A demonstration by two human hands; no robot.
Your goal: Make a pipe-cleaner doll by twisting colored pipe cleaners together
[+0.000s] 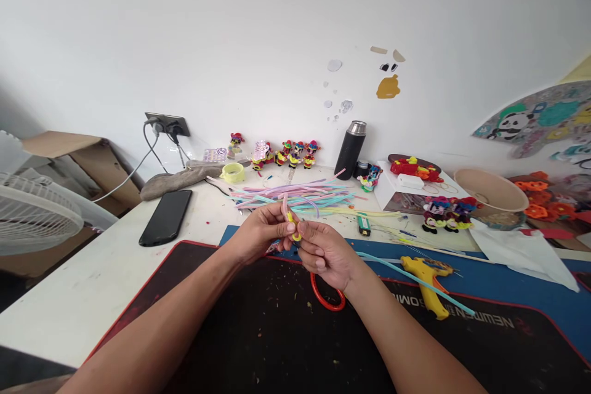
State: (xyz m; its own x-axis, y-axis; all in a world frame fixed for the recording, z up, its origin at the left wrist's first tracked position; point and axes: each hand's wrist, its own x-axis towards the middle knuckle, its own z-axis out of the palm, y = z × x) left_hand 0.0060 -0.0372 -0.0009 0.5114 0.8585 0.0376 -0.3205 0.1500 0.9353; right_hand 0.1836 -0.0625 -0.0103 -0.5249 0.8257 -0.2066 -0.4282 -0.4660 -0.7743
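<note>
My left hand [263, 233] and my right hand [325, 251] meet above the back edge of a black desk mat [258, 345]. Between their fingertips they pinch a small piece of yellow and pink pipe cleaner [290, 218], its pink end sticking up. The fingers cover much of it. Red-handled scissors [329, 304] lie under my right hand, with their blades hidden. Just behind my hands spreads a pile of pastel pipe cleaners [305, 193] in pink, purple, blue and yellow.
To the right lie a yellow glue gun [427, 280] and a light blue pipe cleaner [392, 269]. A phone [166, 217] rests at left, near a fan [41, 212]. Several fuzzy figurines [295, 155] and a black thermos [349, 151] stand along the wall.
</note>
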